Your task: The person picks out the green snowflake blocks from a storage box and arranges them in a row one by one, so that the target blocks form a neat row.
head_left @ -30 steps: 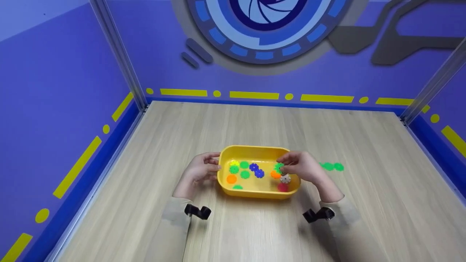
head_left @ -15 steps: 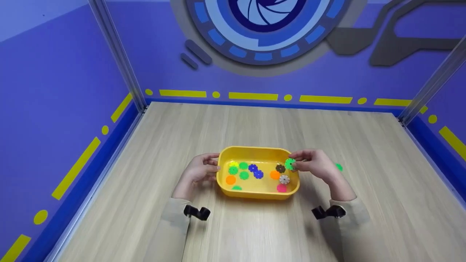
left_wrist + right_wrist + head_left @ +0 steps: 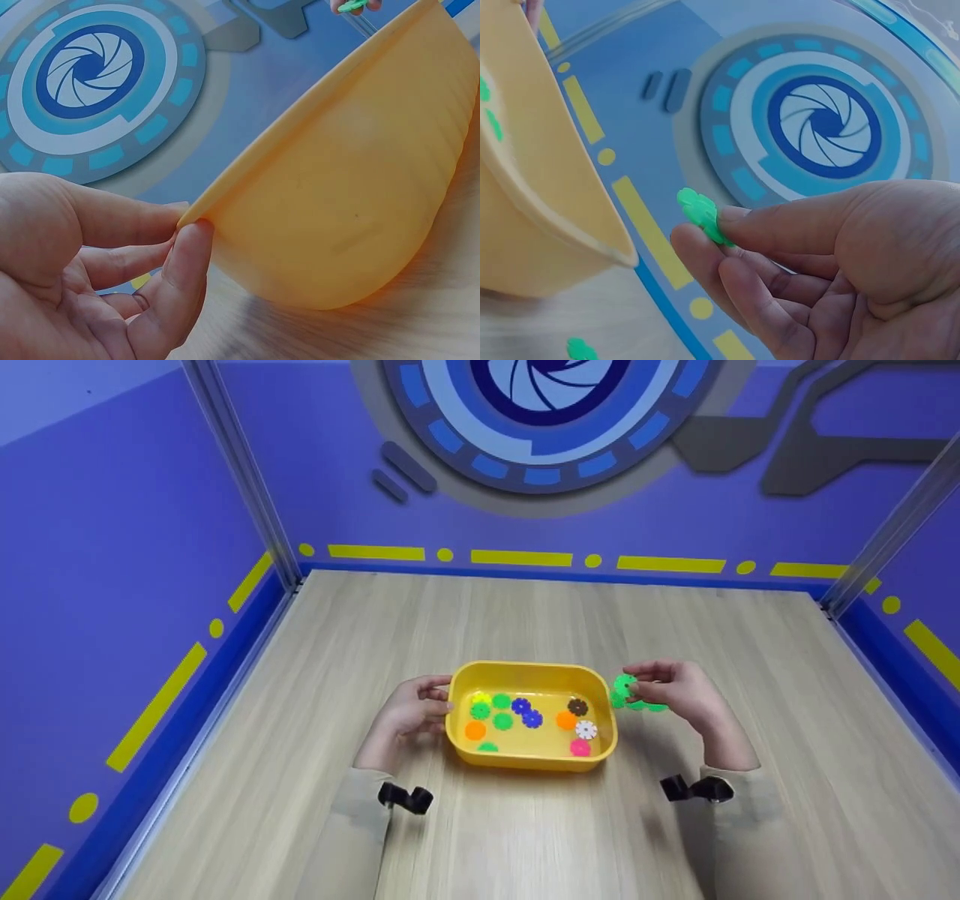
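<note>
My left hand [image 3: 405, 709] pinches the left rim of a yellow plastic basin [image 3: 532, 763], thumb on one side and forefinger on the other, as the left wrist view shows. To the right of the basin, my right hand [image 3: 682, 694] holds a green notched building disc [image 3: 701, 214] between thumb and forefinger, above the table. Below and beside that hand, several green discs [image 3: 637, 705] lie on the wood. Inside the basin are more discs: blue [image 3: 532, 719], brown [image 3: 577, 707], white [image 3: 586, 730], pink [image 3: 580, 748], orange [image 3: 475, 730], yellow [image 3: 481, 698] and several green ones.
The basin stands on a light wooden table [image 3: 480, 619]. Blue-violet panels with yellow dashes [image 3: 523, 559] enclose the table at the back and both sides. Metal posts [image 3: 247, 472] mark the back corners.
My right hand has moved right, out of the basin and past its rim, carrying the green disc. This uncovers the brown disc. The left hand and the basin stay where they were.
</note>
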The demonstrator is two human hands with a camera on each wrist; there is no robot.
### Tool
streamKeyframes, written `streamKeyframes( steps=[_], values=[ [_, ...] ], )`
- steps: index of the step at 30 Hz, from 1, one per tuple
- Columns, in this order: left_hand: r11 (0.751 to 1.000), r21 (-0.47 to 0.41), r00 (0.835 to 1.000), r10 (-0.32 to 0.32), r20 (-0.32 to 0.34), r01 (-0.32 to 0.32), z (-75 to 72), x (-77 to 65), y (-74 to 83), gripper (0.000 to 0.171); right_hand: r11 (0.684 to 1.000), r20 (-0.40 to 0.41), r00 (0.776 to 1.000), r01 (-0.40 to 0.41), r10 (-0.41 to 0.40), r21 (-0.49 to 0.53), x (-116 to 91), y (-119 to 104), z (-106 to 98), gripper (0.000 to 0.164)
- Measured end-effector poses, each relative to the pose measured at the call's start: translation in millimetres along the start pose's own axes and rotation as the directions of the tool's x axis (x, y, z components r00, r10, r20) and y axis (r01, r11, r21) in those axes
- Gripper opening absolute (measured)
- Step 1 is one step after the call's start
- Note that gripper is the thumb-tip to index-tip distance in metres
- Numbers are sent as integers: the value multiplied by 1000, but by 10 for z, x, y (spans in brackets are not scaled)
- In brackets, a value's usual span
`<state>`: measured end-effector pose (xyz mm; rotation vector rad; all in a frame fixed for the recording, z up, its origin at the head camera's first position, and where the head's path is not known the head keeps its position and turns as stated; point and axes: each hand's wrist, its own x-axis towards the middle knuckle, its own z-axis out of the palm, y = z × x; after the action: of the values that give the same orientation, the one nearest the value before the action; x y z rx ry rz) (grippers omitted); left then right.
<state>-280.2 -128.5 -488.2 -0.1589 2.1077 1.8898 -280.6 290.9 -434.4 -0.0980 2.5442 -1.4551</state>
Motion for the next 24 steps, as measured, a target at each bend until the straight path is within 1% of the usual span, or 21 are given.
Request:
streamKeyframes(
  steps=[4, 7, 10, 16, 18, 24],
  values=[
    [1000, -9, 1000, 14, 15, -13, 1, -5, 0, 55, 999, -8, 1000, 29, -29, 41, -25, 42, -87, 44],
    [1000, -16, 1000, 17, 22, -17, 4, -10, 4, 56, 999, -22, 999, 37, -36, 34, -42, 75, -155, 45],
    [1000, -16, 1000, 14, 16, -14, 5, -14, 8, 56, 999, -40, 999, 36, -35, 28, -52, 120, -226, 47],
    [1000, -15, 1000, 9, 11, -9, 5, -11, 11, 56, 998, -83, 996, 41, -37, 51, -74, 232, -362, 48],
    [1000, -12, 1000, 8, 9, -8, 5, -9, 7, 56, 997, -89, 995, 41, -35, 71, -81, 275, -406, 49],
    [1000, -5, 1000, 4, 4, -4, 4, -7, 2, 55, 983, -91, 995, 48, -32, 177, -75, 407, -532, 50]
  ],
)
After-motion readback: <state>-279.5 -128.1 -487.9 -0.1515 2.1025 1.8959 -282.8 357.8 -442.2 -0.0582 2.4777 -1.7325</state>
